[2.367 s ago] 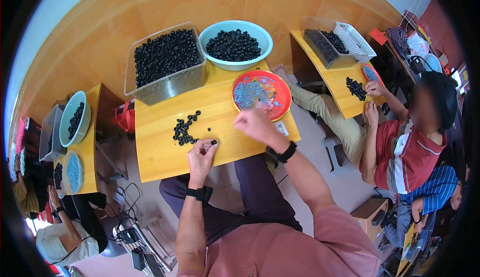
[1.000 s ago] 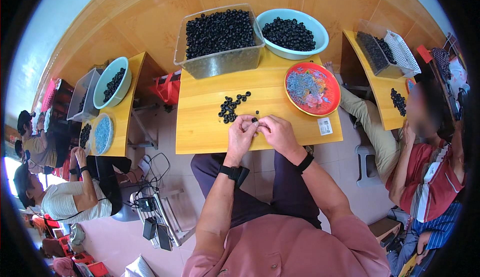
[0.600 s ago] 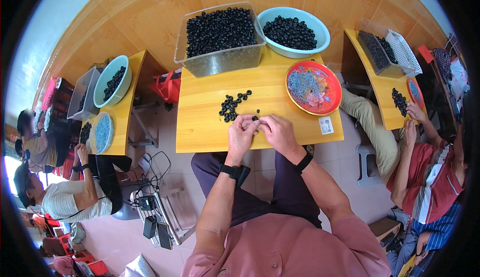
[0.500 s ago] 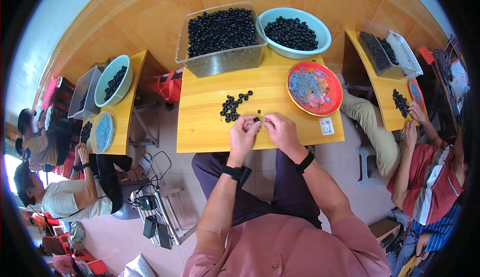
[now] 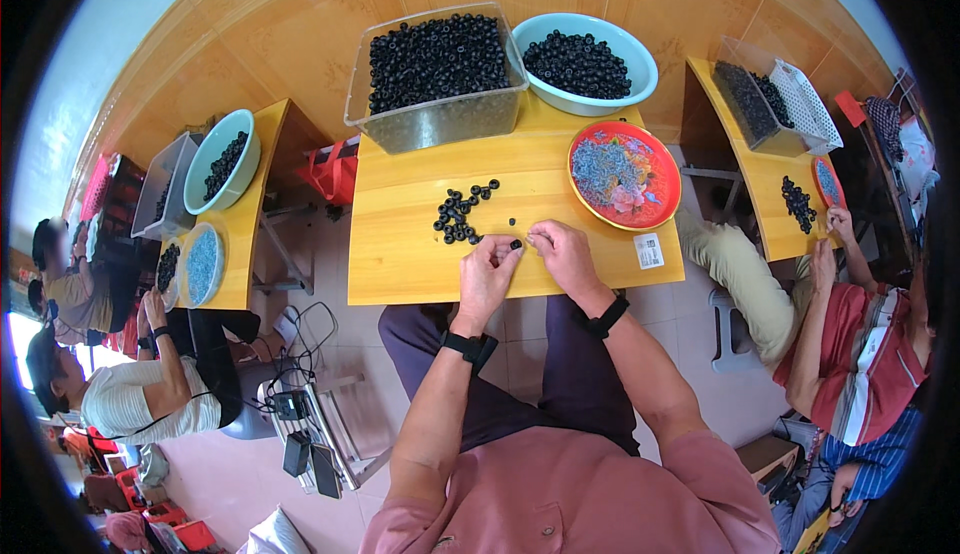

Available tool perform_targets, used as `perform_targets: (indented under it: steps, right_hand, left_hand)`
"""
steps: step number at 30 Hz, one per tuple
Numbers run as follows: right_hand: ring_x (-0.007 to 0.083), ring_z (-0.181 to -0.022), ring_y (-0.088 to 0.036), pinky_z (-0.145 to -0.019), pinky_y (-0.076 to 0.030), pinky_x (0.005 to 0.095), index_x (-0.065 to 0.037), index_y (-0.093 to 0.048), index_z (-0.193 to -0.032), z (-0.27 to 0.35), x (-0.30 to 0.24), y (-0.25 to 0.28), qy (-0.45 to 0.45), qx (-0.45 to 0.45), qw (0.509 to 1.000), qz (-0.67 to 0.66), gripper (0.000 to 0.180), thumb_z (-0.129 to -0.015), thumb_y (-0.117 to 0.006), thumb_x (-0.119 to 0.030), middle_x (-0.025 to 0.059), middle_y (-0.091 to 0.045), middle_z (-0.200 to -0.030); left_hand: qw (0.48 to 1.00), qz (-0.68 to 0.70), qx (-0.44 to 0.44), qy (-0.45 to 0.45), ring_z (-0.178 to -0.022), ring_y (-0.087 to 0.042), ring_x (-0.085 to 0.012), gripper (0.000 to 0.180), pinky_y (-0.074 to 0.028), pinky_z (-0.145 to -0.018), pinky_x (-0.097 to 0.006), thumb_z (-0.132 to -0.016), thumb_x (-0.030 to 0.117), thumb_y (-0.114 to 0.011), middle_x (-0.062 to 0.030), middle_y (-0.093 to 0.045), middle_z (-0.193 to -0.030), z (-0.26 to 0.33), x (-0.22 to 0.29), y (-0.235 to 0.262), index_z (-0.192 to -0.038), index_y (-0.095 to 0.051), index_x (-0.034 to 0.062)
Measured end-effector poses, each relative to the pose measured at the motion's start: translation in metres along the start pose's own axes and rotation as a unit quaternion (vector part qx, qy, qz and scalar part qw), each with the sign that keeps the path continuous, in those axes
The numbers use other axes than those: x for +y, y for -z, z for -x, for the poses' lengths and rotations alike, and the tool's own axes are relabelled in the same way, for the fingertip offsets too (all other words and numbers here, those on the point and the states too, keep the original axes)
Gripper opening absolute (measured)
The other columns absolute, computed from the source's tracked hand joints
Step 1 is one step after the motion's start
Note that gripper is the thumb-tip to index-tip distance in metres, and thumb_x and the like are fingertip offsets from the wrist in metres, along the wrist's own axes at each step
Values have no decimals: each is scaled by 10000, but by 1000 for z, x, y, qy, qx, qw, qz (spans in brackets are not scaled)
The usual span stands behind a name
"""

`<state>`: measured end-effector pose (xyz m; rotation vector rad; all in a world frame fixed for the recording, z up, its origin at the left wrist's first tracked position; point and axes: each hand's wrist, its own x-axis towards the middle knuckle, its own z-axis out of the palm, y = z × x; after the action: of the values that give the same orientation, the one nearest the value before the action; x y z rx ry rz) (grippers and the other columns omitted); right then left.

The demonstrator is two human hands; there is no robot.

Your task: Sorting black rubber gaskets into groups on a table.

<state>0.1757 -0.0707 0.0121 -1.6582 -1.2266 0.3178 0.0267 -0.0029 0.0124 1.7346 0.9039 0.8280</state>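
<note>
Left hand (image 5: 487, 276) pinches a small black ring (image 5: 516, 245) at its fingertips, near the yellow table's (image 5: 400, 244) front edge. Right hand (image 5: 563, 254) sits just beside, fingers curled; its hold cannot be told. Loose ring pile (image 5: 458, 216) lies just behind, toward the table's middle.

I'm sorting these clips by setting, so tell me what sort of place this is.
Probably a small hand-assembly workshop. Several people sit at yellow tables, each with tubs of small black rings; the left hand holds one ring beside a red plate of tiny pale parts.
</note>
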Motion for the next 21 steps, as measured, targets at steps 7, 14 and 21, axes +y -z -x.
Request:
perform_targets:
  steps: [7, 14, 21]
  right_hand:
    - [355, -797, -687, -720, -531, 426, 15, -671, -898, 0, 0, 1, 10, -2, 1000, 13, 99, -868, -691, -77, 184, -698, -847]
    - [354, -797, -686, -703, -536, 417, 19, -667, -902, 4, -6, 2, -5, -9, 1000, -19, 97, -868, -694, -67, 181, -702, -862]
    - [346, -808, -684, -709, -539, 414, 2, -679, -945, 11, -21, 3, 61, -11, 998, 28, 117, -875, -702, -89, 163, -700, -884]
  left_hand:
    - [1000, -18, -4, 8, -758, -703, -123, 209, -565, -708, -280, -888, 110, -753, -109, -749, -868, 1, 7, 1, -1018, -675, -34]
    - [1000, -24, 9, -1, -730, -710, -164, 198, -568, -693, -295, -891, 114, -747, -115, -741, -863, 1, 2, -1, -1021, -673, -17]
    - [997, -58, 17, -44, -689, -690, -217, 181, -561, -666, -319, -868, 99, -745, -125, -705, -797, 1, 0, -2, -1002, -669, 5]
